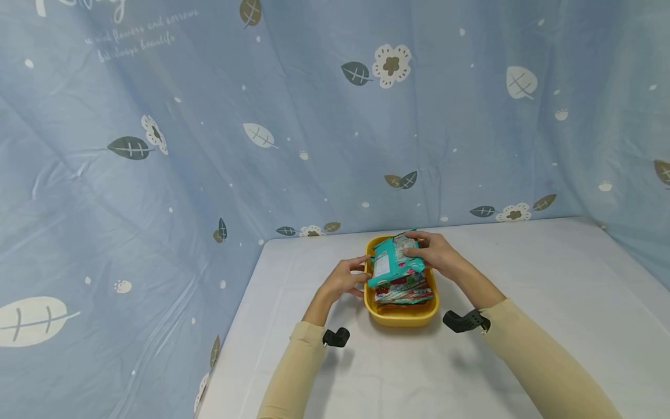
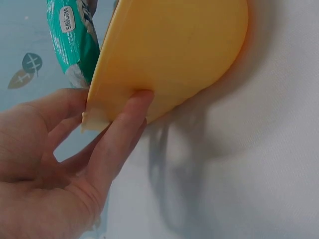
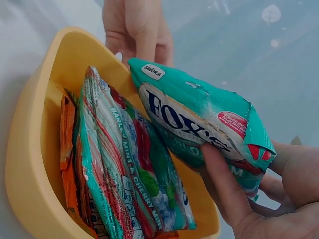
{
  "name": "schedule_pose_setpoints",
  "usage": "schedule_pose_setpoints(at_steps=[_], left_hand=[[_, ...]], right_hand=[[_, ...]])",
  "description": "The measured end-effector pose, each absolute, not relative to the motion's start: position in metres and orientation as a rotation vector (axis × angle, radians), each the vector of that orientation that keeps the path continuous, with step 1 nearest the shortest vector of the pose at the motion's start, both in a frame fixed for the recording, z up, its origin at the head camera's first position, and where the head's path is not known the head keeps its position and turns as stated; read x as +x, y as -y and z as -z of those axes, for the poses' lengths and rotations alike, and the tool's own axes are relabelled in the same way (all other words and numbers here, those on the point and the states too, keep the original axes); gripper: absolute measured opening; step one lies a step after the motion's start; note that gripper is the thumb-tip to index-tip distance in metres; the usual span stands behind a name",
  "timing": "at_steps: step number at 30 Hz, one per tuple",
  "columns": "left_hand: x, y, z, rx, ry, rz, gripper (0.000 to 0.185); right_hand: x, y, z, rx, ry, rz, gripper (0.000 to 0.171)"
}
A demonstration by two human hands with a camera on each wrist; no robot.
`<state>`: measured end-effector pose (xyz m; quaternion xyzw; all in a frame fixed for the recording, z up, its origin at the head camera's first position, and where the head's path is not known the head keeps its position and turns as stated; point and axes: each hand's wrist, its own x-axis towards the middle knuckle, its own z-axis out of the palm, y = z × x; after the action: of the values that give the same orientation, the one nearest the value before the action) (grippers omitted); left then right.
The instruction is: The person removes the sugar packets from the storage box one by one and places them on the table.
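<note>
My right hand (image 1: 438,253) grips a teal bag of Fox's candy (image 3: 194,119) and holds it tilted over the far part of a yellow plastic bin (image 1: 403,321). Its fingers lie across the printed front in the right wrist view. At the bin's left side, my left hand (image 2: 60,164) holds the wall, one fingertip pressed to the outside and others at the rim. Inside the bin stands a barley mint and cherry mint candy bag (image 3: 134,169). Beside that, orange packets (image 3: 67,139) lean against the wall, partly hidden.
The bin stands on a table with a white cloth (image 1: 502,361). Behind and to the left hangs a blue curtain (image 1: 324,116) with leaves and flowers. Black wrist cameras (image 1: 463,320) stick out at both sleeves.
</note>
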<state>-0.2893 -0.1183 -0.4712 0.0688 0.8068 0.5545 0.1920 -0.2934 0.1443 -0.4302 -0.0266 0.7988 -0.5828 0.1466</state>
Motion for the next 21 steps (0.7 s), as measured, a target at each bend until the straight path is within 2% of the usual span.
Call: schedule_pose_setpoints(at_steps=[21], left_hand=[[-0.289,0.1192,0.4705,0.186,-2.256,-1.57,0.058]], right_hand=[[-0.288,-0.145,0.4202,-0.072,-2.28,1.715,0.064]])
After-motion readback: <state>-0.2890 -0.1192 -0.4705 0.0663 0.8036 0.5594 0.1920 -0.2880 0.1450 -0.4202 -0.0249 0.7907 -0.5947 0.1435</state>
